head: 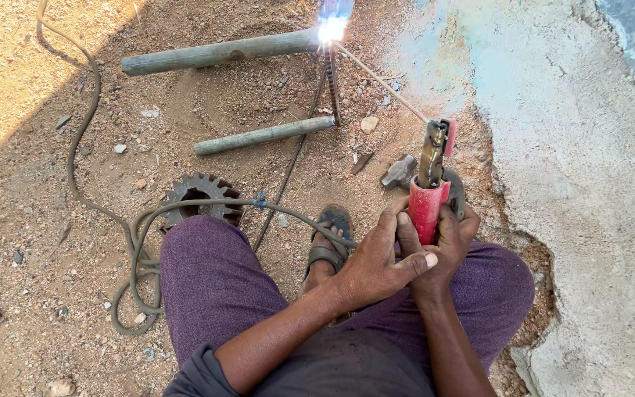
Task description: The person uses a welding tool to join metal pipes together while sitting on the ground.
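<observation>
Both hands, left hand (376,268) and right hand (450,246), clenched around red electrode holder (426,209) for steadiness, rod (380,79) tip sparking against upper pipe (218,51) on ground.

No packages, labels, signs or screens are showing anywhere in this view.
</observation>
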